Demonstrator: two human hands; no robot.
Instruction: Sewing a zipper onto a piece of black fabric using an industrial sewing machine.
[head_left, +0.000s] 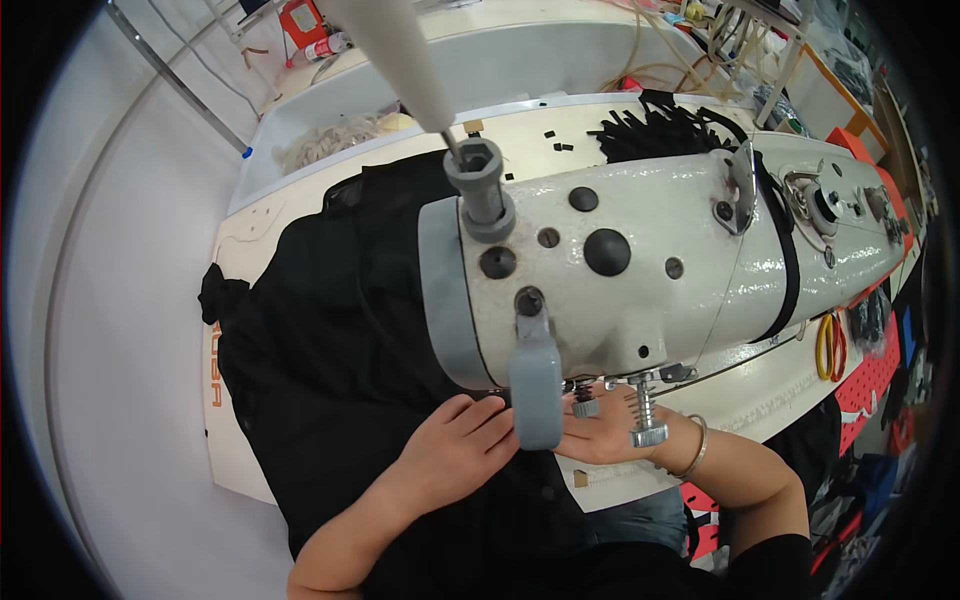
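Black fabric (330, 290) covers the left of the sewing table and hangs over its near edge. My left hand (465, 445) rests on this cloth, fingers stretched toward the underside of the white sewing machine's (620, 310) head. My right hand (610, 425) reaches in from the right beneath the head, a bangle (697, 447) on its wrist. A grey lever (537, 395) and a spring-loaded tension knob (648, 432) cover much of its fingers, so I cannot see what they hold. The needle area is hidden under the head.
Black strips (660, 130) are heaped behind the machine. A trough (330, 145) with pale scraps runs along the back. Red and yellow bands (830, 347) lie at the right. A thread stand's pole (400, 60) rises over the machine, and a wall (120, 300) stands left.
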